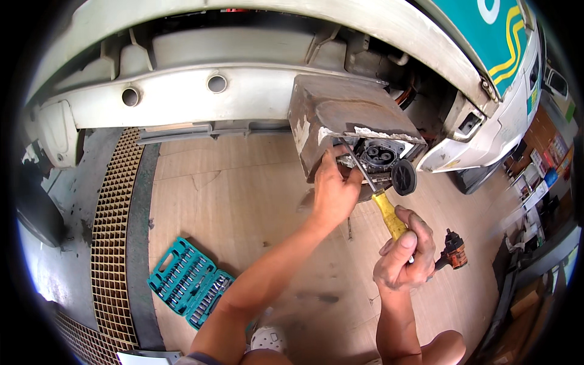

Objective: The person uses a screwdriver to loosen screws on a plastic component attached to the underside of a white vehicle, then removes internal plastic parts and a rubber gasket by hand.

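Observation:
My right hand [404, 258] is closed around the yellow handle of a screwdriver [388, 214]. Its metal shaft slants up and left into the open front of a rusty brown metal box [347, 109] under the vehicle. At the left side of that opening is my left hand [333, 191], fingers bent around the edge close to the shaft; what they grip is hidden. Inside the opening sits a round black socket [380, 156] with several pin holes, beside bits of torn white material. A round black cap [404, 177] hangs at its lower right.
A teal case of sockets [191, 283] lies unfolded on the wooden boards [231, 182]. An orange and black power driver [453, 250] rests right of my right hand. Above runs a white bumper beam [176, 100]. At left is a floor grating [115, 243]; shelves line the right.

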